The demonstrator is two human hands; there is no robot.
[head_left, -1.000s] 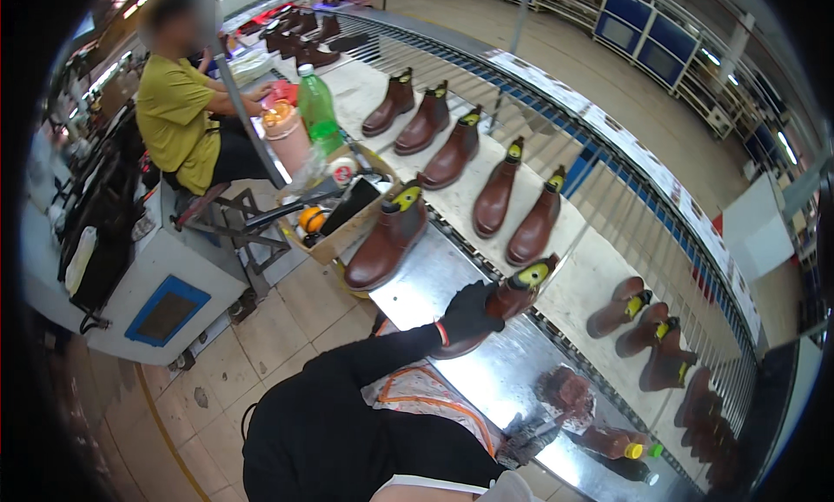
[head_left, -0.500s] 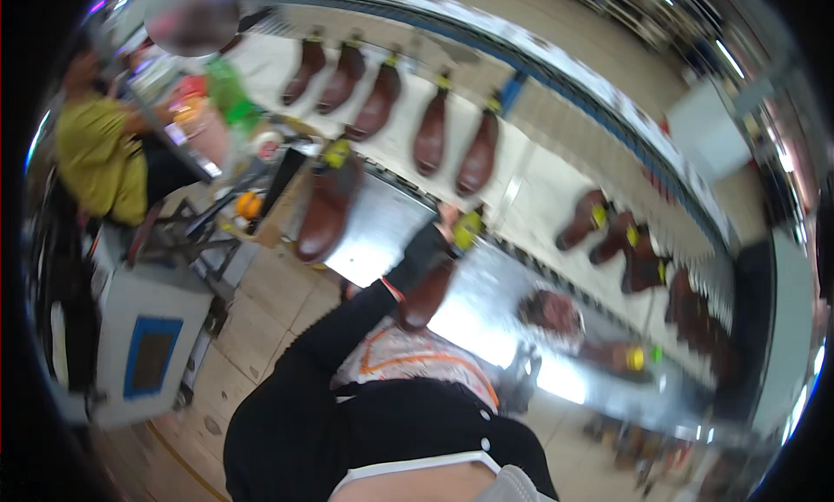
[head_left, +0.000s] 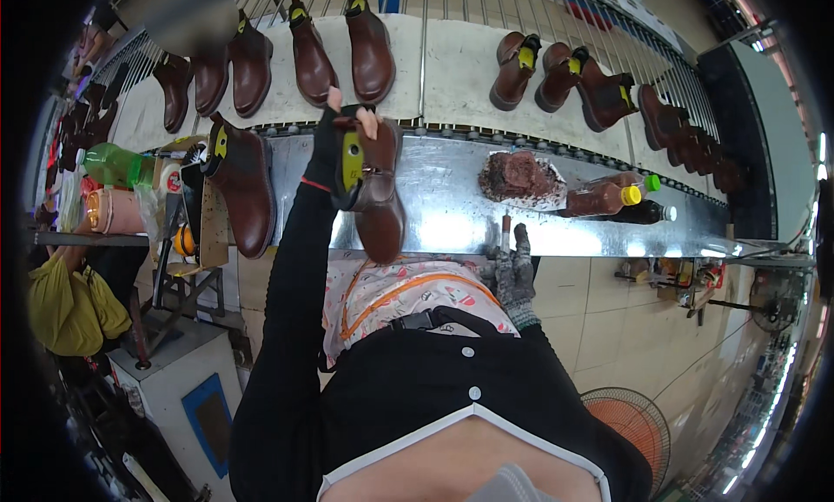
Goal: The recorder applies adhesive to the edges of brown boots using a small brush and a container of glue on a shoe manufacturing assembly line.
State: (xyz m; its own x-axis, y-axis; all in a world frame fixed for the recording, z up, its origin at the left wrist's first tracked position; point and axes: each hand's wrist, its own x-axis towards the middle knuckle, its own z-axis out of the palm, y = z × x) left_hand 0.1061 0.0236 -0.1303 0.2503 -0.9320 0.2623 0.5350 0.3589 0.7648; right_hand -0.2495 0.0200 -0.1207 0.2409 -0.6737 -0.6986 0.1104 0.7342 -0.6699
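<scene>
Head camera, far left: a person in a yellow-green shirt (head_left: 56,302), well off to the left of the left fingers, and nearer to them a green bottle (head_left: 113,165) lying on its side above a pink container (head_left: 119,213). Moving right, a cardboard box (head_left: 214,224) with a round orange thing (head_left: 183,241) in it, and then, just left of the left fingers, a lone boot (head_left: 241,189) on the desk (head_left: 443,211), toe toward the wearer. Beyond those fingers runs a row of five brown boots (head_left: 371,59) on a white belt (head_left: 452,76). And here comes the main action: the left hand (head_left: 327,154), sleeved in black, has its bare left fingers (head_left: 370,125) clasped on the top of a brown boot (head_left: 380,228), which hangs just below and right of them, toe down toward the wearer; contact with the desk, I cannot tell. Across to the right hand (head_left: 517,285) in its grey glove, low at the front edge: a slim brownish piece (head_left: 506,227) shows by the right fingers (head_left: 523,250), but whether they grip it, I cannot tell. Straight beyond them, a crumbly brown lump (head_left: 521,176); farther back, three more boots (head_left: 604,98). Right of those same fingers lie a yellow-capped bottle (head_left: 599,199) and a dark bottle (head_left: 647,212), with an orange fan (head_left: 630,428) down nearer the wearer, and a boot cluster (head_left: 686,139) farthest right.
</scene>
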